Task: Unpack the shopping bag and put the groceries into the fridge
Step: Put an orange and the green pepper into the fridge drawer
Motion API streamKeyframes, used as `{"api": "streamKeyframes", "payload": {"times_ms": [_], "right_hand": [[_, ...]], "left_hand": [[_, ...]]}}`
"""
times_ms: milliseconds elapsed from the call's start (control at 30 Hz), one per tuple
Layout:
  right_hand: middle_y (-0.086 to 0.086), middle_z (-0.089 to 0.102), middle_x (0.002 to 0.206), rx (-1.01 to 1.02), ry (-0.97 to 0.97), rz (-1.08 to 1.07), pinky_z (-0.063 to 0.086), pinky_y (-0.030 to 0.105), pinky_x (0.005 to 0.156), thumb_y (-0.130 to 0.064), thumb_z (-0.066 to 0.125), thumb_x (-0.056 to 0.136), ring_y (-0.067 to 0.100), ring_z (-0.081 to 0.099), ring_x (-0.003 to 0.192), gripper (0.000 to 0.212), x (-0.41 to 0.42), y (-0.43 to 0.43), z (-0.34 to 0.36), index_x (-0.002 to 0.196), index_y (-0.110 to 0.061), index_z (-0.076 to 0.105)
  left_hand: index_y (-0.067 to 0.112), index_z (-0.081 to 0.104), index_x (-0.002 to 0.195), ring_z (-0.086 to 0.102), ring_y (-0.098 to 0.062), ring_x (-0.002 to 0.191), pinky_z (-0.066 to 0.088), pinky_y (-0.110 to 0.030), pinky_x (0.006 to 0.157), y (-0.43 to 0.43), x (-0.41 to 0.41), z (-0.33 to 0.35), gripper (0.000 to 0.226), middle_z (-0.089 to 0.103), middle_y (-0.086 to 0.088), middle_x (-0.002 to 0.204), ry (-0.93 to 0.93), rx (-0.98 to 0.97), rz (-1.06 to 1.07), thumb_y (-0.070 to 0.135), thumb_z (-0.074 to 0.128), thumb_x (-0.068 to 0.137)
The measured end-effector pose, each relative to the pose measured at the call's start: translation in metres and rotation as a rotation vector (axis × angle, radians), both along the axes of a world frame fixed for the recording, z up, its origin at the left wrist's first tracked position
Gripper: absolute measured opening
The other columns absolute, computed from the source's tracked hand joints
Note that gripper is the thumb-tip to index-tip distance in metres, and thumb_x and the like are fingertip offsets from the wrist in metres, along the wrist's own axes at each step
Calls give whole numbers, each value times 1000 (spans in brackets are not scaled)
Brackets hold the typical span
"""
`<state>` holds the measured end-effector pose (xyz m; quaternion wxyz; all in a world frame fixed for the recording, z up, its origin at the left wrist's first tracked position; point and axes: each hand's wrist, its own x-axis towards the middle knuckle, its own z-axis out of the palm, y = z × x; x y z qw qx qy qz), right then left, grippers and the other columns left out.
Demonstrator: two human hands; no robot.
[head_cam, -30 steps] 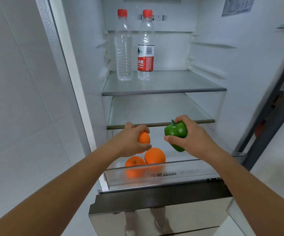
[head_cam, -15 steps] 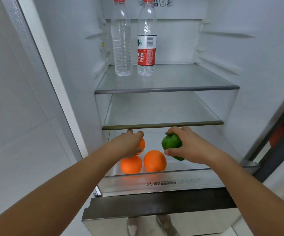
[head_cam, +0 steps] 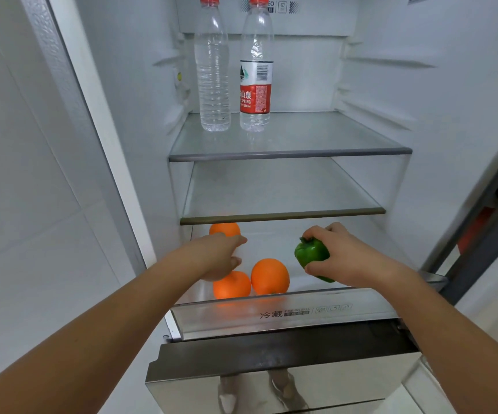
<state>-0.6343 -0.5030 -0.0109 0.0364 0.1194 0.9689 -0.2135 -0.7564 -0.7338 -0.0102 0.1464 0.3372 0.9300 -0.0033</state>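
Note:
The fridge's lowest drawer is pulled out. Two oranges lie side by side at its front left, and a third orange sits farther back on the left. My left hand hovers over the drawer's left side with its fingers stretched out just in front of that back orange, holding nothing. My right hand grips a green bell pepper low over the right side of the drawer.
Two water bottles with red caps, one plain and one labelled, stand on the upper glass shelf. The middle shelf overhangs the back of the drawer. The fridge door edge is at the right and a tiled wall at the left.
Both hands have gone down and deeper into the drawer. My left hand has let go of its orange, which now lies at the back left. The pepper has come lower in my right hand.

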Motion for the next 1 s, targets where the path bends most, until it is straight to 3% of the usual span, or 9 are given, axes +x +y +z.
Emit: {"api": "streamKeyframes", "payload": {"times_ms": [200, 367, 567, 767, 1000], "right_hand": [[5, 43, 137, 141, -144, 77, 51, 36, 95, -34, 67, 90, 26, 55, 112, 61, -30, -11, -14, 145, -35, 41], [11, 34, 146, 237, -201, 162, 46, 45, 104, -29, 60, 94, 35, 50, 123, 59, -62, -21, -24, 149, -35, 38], [16, 33, 145, 264, -248, 169, 48, 46, 100, -27, 55, 97, 39, 54, 119, 65, -71, -28, -18, 154, -38, 24], [5, 48, 147, 242, -130, 122, 45, 39, 104, -46, 55, 99, 24, 52, 128, 63, -26, -28, 6, 155, -36, 28], [-1, 53, 140, 172, 67, 10, 49, 36, 99, -53, 54, 97, 16, 57, 115, 53, 40, -32, 34, 147, -37, 42]], "left_hand": [[33, 22, 157, 45, -27, 136, 41, -40, 109, -15, 12, 5, 58, 37, -5, 157, 8, 49, -13, 42, 44, 104], [32, 23, 156, 45, -28, 135, 42, -40, 108, -26, 19, 5, 57, 41, -6, 153, 23, 58, -3, 41, 44, 104], [31, 25, 156, 51, -28, 127, 44, -38, 100, -32, 31, 16, 55, 45, -8, 147, 75, 88, -10, 40, 43, 105], [33, 28, 155, 54, -24, 123, 45, -34, 98, -42, 42, 20, 53, 48, -5, 144, 120, 170, -45, 39, 44, 104], [33, 30, 154, 56, -24, 120, 49, -38, 98, -38, 48, 20, 56, 46, -4, 146, 140, 227, -70, 45, 46, 102]]}}
